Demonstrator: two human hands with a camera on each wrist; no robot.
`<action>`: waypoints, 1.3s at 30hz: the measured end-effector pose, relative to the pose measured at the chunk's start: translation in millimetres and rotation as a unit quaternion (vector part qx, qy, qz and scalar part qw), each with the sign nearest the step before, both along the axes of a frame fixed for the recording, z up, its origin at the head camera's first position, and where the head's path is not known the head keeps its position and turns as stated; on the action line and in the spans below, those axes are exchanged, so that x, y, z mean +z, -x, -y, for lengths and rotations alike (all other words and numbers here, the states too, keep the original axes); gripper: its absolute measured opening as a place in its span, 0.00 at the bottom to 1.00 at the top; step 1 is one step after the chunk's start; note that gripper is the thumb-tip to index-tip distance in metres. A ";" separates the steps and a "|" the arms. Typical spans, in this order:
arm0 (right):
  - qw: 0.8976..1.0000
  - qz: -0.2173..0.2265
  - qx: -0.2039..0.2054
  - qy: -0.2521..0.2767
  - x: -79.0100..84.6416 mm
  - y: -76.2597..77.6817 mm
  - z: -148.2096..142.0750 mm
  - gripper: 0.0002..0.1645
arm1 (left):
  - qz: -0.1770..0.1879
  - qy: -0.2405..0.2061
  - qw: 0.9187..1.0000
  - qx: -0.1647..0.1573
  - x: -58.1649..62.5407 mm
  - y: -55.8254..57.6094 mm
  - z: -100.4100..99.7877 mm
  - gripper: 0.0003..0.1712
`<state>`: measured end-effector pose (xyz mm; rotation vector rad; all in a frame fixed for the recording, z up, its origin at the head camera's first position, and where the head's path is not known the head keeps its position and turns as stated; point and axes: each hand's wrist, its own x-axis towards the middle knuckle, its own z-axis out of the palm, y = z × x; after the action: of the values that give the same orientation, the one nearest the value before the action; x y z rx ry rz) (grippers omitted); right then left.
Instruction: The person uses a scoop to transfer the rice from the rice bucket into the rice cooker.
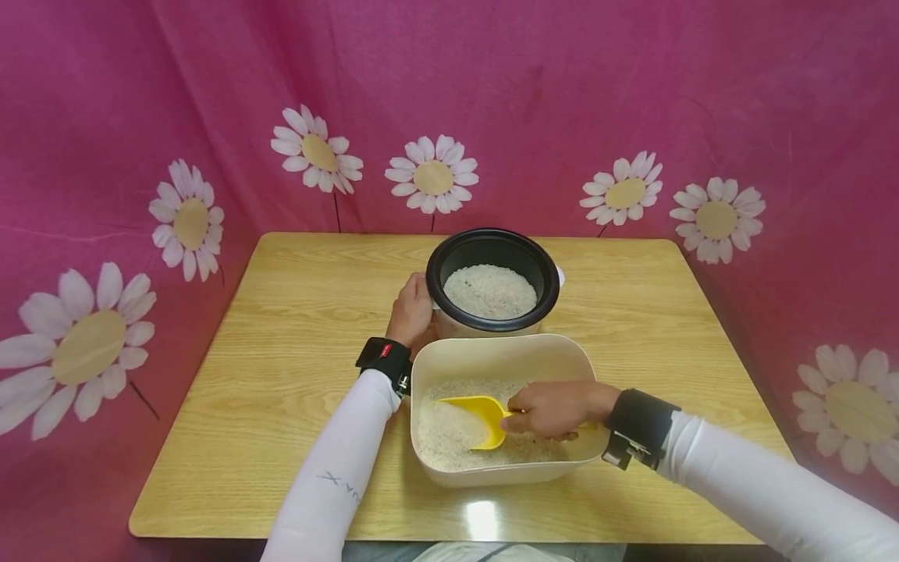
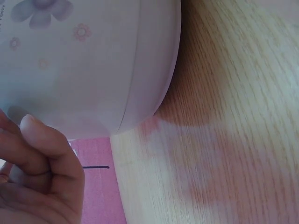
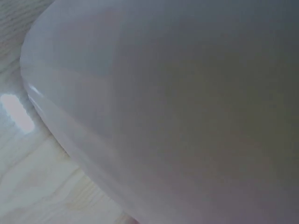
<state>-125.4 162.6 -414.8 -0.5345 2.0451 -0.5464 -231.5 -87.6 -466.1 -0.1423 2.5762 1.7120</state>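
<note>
In the head view a cream-white rice cooker with a black rim stands lidless, white rice lying inside. My left hand holds its left side by the handle; in the left wrist view the fingers are curled against the flower-printed cooker wall. In front stands a cream rectangular bin of rice. My right hand grips the handle of a yellow scoop inside the bin. The scoop lies low in the rice, with grains in its bowl. Only the bin's outer wall fills the right wrist view.
Both containers stand on a light wooden table with rounded corners. Pink cloth with large white flowers surrounds the back and sides. The cooker sits directly behind the bin, their edges nearly meeting in the head view.
</note>
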 end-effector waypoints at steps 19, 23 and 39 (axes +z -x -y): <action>0.997 0.048 -0.060 0.032 7.1 -0.9 -2.8 0.22 | -0.001 0.009 1.000 0.000 -1.6 1.6 0.4 0.27; 0.994 0.064 -0.079 0.041 8.8 -1.2 -4.2 0.21 | 0.002 0.006 1.000 -0.002 -1.7 2.3 0.6 0.27; 0.988 0.076 -0.093 0.094 31.2 -10.2 -10.8 0.20 | 0.004 0.009 1.000 -0.007 -0.1 1.7 0.3 0.28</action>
<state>-115.3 173.5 -383.6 -0.3997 1.9186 -0.8730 -233.2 -87.8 -466.2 -0.1302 2.5810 1.6799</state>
